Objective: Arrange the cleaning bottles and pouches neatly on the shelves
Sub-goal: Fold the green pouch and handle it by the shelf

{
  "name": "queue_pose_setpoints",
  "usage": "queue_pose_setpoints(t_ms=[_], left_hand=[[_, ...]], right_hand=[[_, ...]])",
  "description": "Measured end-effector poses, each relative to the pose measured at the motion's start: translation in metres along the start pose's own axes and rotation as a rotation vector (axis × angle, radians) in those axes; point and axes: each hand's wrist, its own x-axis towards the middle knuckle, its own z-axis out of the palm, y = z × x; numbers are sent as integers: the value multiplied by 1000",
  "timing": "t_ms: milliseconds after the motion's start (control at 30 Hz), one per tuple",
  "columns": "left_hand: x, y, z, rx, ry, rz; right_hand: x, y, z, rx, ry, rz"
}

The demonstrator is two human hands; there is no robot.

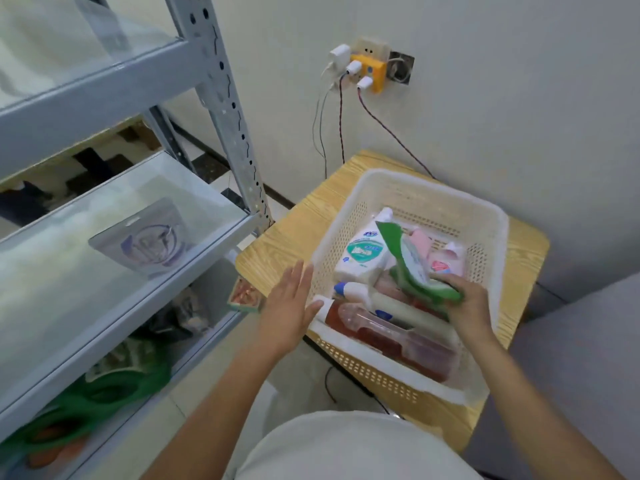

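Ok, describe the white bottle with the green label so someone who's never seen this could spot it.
Find the wooden table against the wall and the white basket on it. The white bottle lies in the basket's far left part, just left of the green pouch the right hand grips. Its teal-green label sets it apart from the reddish clear bottle nearer the person.

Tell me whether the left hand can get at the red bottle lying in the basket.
Probably yes. The left hand is open beside the basket, and the red bottle lies uncovered along its front wall, white cap end nearest that hand.
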Motion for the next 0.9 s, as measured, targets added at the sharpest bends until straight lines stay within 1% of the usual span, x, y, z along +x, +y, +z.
queue_pose_setpoints(t_ms=[33,100,200,300,500,600,667,700,733,800,833,900], left_hand=[[-3,-5,14,-62,-16,-22],[-5,-9,26,-149,10,-43],[-4,-7,27,-147,43,-41],[-4,-7,28,-153,37,-48],[-5,-6,25,-115,22,-57],[-5,-8,22,-72,11,-31],[-9,-13,20,-42,-6,-5],[-13,-16,19,-29,-18,6],[-18,-20,19,-25,-34,9],[-33,-34,18,-34,-60,-31],[-43,-45,17,-43,-49,-76],[-67,-73,13,-49,5,-203]], right_hand=[[-5,12,2,-16,-47,2],[-7,28,3,-37,-71,-31],[-6,32,6,-79,-162,-36],[-10,34,11,-176,-237,-98],[-7,34,16,-393,-575,5],[1,21,7,-623,-797,33],[3,1,5,-768,-943,60],[2,-14,6,-814,-988,92],[-1,-31,10,-833,-1005,117],[-12,-70,25,-800,-960,45],[-20,-88,37,-763,-905,-19],[-37,-116,67,-658,-789,-90]])
